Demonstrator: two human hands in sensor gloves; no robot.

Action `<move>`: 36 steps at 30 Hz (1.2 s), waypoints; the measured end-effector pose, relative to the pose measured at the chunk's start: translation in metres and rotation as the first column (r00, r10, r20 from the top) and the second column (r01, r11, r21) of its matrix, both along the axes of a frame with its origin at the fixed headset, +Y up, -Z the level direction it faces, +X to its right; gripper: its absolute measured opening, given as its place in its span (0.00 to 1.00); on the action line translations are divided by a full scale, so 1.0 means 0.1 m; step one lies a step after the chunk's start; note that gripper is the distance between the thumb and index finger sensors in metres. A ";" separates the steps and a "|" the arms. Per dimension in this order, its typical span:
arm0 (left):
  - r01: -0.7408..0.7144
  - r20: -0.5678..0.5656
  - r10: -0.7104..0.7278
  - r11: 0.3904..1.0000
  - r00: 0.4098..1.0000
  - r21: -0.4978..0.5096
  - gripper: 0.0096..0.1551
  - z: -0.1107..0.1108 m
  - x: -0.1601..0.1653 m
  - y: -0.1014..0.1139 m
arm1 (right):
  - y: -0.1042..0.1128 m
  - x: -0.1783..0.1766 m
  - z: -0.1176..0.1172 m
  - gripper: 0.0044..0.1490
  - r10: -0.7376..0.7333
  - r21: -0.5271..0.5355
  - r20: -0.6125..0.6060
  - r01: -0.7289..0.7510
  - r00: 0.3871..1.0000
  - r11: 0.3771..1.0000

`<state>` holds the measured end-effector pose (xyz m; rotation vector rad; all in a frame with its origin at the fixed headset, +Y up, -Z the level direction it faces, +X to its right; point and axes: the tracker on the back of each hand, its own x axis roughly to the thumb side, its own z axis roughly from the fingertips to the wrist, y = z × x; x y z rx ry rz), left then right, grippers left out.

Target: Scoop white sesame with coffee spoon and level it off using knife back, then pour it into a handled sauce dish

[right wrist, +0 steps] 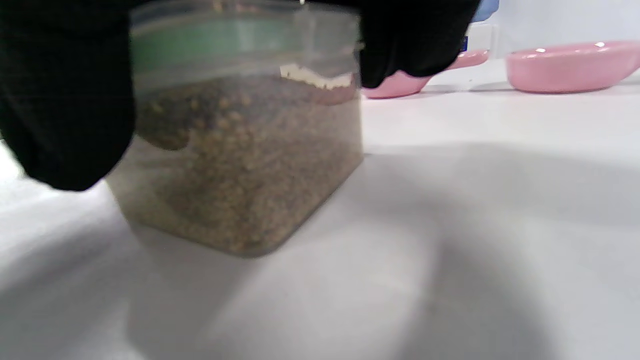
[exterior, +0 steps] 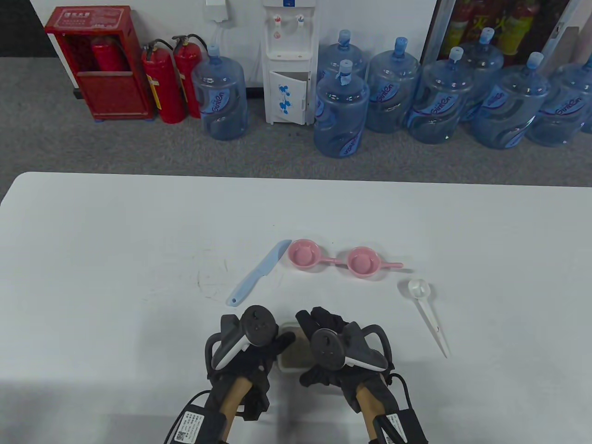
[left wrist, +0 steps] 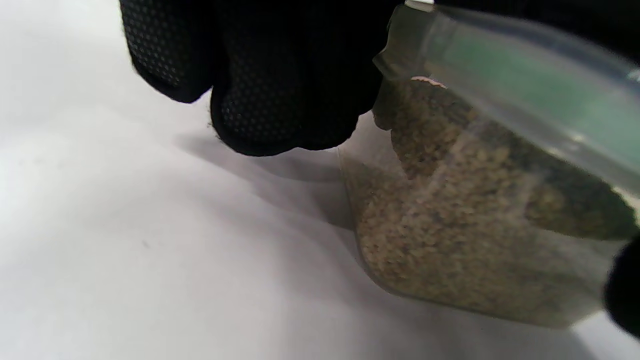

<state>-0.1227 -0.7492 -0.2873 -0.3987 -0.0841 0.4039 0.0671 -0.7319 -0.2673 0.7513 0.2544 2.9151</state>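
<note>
A clear square container of sesame point(exterior: 292, 354) stands near the table's front edge, its lid with a green seal point(left wrist: 505, 95) on top. My left hand point(exterior: 277, 344) holds its left side, fingers point(left wrist: 280, 85) curled against the wall. My right hand point(exterior: 317, 326) grips it from the right, fingers point(right wrist: 415, 40) curled over the lid. A light blue knife point(exterior: 259, 273) lies to the far left of the hands. Two pink handled sauce dishes point(exterior: 303, 253) point(exterior: 363, 262) sit side by side beyond them. A white coffee spoon point(exterior: 428, 310) lies to the right.
The white table point(exterior: 115, 259) ends at a far edge; past it are water jugs point(exterior: 341, 111), a dispenser and fire extinguishers on the floor. Cables run from both wrists toward the near edge.
</note>
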 end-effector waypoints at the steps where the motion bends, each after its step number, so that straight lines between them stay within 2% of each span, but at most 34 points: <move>1: -0.015 -0.007 0.015 1.000 1.000 -0.016 0.36 -0.01 -0.01 -0.01 | 0.00 0.00 0.00 0.81 -0.002 -0.002 0.001 0.002 1.000 1.000; 7: -0.026 -0.022 0.024 0.996 0.999 -0.087 0.34 -0.05 -0.02 -0.05 | 0.00 0.01 0.00 0.81 -0.006 -0.013 0.005 0.006 1.000 1.000; 12: -0.113 -0.029 0.110 0.972 0.994 -0.206 0.34 -0.09 -0.07 -0.13 | 0.00 0.01 0.00 0.81 -0.005 -0.014 0.010 0.005 1.000 1.000; 18: -0.130 -0.055 0.121 0.967 0.991 -0.217 0.34 -0.07 -0.08 -0.15 | -0.01 0.02 0.00 0.81 -0.011 -0.022 0.015 0.011 1.000 1.000; 24: -0.261 -0.130 0.233 0.926 0.964 -0.271 0.35 -0.08 -0.15 -0.23 | -0.01 0.02 -0.01 0.81 -0.015 -0.031 0.019 0.015 1.000 0.999; 28: -0.380 -0.220 0.335 0.900 0.916 -0.213 0.34 -0.03 -0.18 -0.24 | -0.02 0.02 -0.02 0.81 -0.020 -0.045 0.020 0.021 1.000 0.999; 32: -0.403 -0.235 0.346 0.873 0.908 -0.274 0.34 -0.05 -0.20 -0.28 | -0.02 0.03 -0.02 0.81 -0.025 -0.054 0.024 0.027 0.999 0.998; 34: -0.424 -0.252 0.358 0.857 0.899 -0.294 0.32 -0.07 -0.21 -0.29 | -0.02 0.03 -0.02 0.81 -0.028 -0.057 0.026 0.029 0.999 0.998; 35: -0.440 -0.264 0.373 0.855 0.890 -0.274 0.28 -0.04 -0.24 -0.28 | -0.02 0.03 -0.02 0.81 -0.029 -0.058 0.027 0.030 0.999 0.998; 36: -0.438 -0.296 0.363 0.865 0.884 -0.245 0.28 -0.02 -0.21 -0.28 | -0.02 0.03 -0.03 0.81 -0.029 -0.058 0.027 0.030 0.999 0.998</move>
